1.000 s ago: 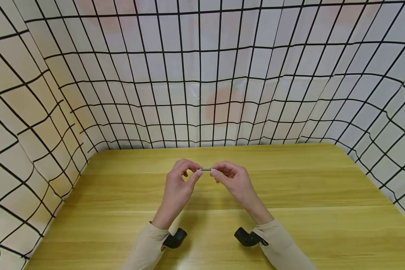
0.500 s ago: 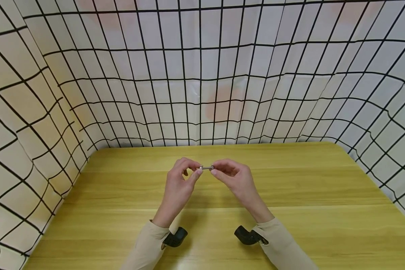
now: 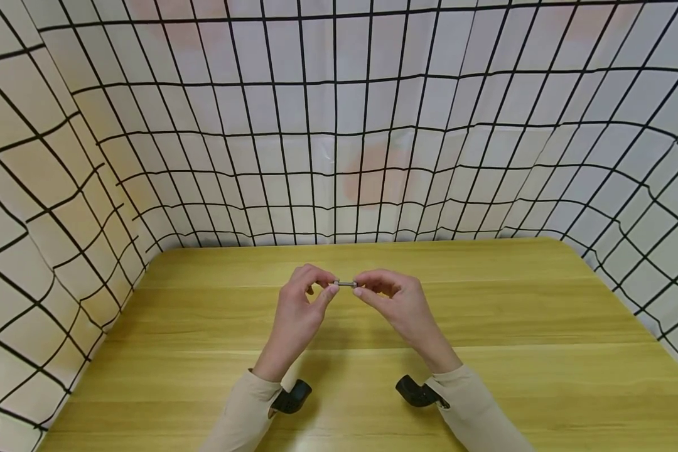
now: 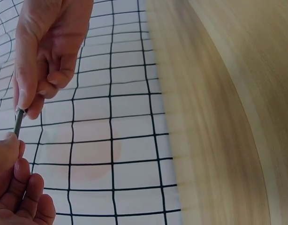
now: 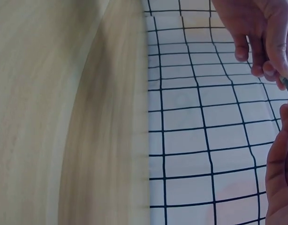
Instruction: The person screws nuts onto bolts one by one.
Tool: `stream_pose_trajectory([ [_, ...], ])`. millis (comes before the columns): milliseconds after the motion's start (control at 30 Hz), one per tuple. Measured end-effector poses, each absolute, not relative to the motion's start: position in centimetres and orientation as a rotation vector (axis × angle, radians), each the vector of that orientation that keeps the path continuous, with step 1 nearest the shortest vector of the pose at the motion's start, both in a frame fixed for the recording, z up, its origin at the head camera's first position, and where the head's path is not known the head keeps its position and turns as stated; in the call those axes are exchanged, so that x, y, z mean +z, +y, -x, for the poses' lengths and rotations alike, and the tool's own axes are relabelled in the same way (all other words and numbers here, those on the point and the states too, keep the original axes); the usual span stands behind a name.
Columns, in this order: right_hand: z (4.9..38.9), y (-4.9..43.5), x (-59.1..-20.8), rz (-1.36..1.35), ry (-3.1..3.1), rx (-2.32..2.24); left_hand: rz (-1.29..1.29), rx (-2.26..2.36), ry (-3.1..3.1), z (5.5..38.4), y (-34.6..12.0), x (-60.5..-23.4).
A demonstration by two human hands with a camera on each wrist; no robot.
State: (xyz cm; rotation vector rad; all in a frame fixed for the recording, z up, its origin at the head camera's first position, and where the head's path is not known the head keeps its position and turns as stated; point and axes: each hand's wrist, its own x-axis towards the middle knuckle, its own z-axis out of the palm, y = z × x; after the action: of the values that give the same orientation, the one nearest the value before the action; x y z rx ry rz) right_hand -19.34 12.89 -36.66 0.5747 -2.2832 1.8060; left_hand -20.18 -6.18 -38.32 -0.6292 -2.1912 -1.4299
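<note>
Level between my two hands, a small thin metal bolt (image 3: 344,284) is held above the table. My left hand (image 3: 297,312) pinches its left end between thumb and index fingertip. At the other end, my right hand (image 3: 400,309) has thumb and fingertips on a small nut (image 3: 355,285), partly covered by them. In the left wrist view the grey shank (image 4: 18,123) bridges both sets of fingertips. The right wrist view shows only a short piece of the bolt (image 5: 287,86) at its right edge.
A wood-grain table (image 3: 203,351) lies under the hands. White sheeting with a black grid (image 3: 339,144) stands behind it and along both sides. Black curved wrist mounts (image 3: 294,397) protrude from the beige sleeves (image 3: 243,411).
My right fingertips shift slightly at the nut, parting from it half a second ago and closing in again now. The left hand keeps its pinch with hardly any movement.
</note>
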Motion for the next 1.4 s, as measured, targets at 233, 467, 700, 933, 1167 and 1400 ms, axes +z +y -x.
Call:
stream_pose_trajectory([
  [233, 20.6, 13.3, -38.9, -0.557, -2.222, 1.924, 0.625, -1.432, -2.180, 20.1, -6.1, -38.6],
  [467, 20.9, 13.5, -39.2, -0.601, -2.268, 1.855, 0.644, -1.419, -2.166, 20.2, -6.1, -38.6],
  [700, 20.9, 13.4, -39.1, -0.619, -2.270, 1.857, 0.666, -1.390, -2.158, 20.4, -6.1, -38.8],
  [933, 20.9, 13.4, -39.3, -0.617, -2.223, 1.904, 0.642, -1.399, -2.163, 20.3, -6.1, -38.9],
  [1167, 20.9, 13.4, -39.5, -0.605, -2.167, 1.942, 0.624, -1.402, -2.165, 20.2, -6.0, -38.8],
  [1400, 20.6, 13.4, -39.0, -0.567, -2.247, 1.858, 0.635, -1.389, -2.175, 20.3, -6.1, -38.8],
])
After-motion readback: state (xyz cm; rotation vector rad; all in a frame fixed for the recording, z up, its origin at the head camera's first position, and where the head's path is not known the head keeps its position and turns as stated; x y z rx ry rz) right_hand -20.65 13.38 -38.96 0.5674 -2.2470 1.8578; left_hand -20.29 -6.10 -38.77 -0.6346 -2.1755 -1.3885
